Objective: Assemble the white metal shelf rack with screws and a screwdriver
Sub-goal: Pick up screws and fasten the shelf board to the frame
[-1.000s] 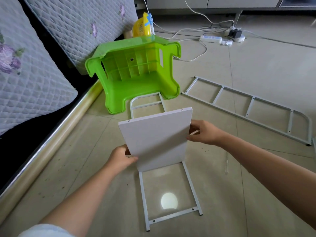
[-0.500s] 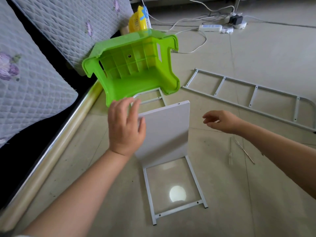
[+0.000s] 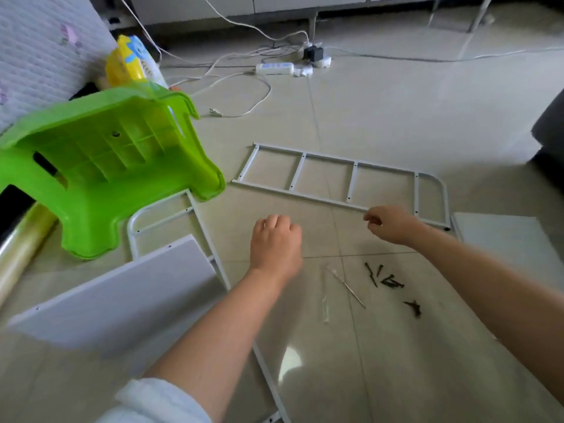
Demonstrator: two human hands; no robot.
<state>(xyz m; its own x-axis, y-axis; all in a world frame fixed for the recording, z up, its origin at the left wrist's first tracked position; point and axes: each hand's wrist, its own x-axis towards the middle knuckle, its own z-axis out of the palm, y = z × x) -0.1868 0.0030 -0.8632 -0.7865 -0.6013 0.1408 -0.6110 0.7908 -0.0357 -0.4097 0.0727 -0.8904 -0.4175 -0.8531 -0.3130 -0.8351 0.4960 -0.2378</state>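
Neither grip had hold of anything: the left hand (image 3: 276, 242) hung over the floor with its fingers loosely curled and nothing in them, and the right hand (image 3: 392, 223) hovered just short of the far side frame (image 3: 341, 181), fingers relaxed and bent, apparently not yet touching the rail.

That ladder-shaped frame lay flat just beyond the right grip. It looked like thin painted tube, so probably light and stiff but springy along its length; taking it by a long rail near a rung would likely keep it from swinging. The white shelf board (image 3: 122, 297) stood tilted to the left of the left grip, resting against the near side frame (image 3: 210, 239), which lay flat beneath it. It looked rigid and smooth-faced (slippery on the faces, I would guess), so the edges seemed the better hold. A second white panel (image 3: 506, 239) lay to the right of the right grip.

Near both grips, on the person's side, lay the dark screws (image 3: 386, 279) in a loose scatter and a thin screwdriver (image 3: 346, 286); the screws were small and would roll easily.

The floor (image 3: 396, 117) was glossy tile, hard and slick. A green stool (image 3: 106, 166) lay tipped to the far left, against the bedding, and cables with a power strip (image 3: 274, 68) trailed far ahead.
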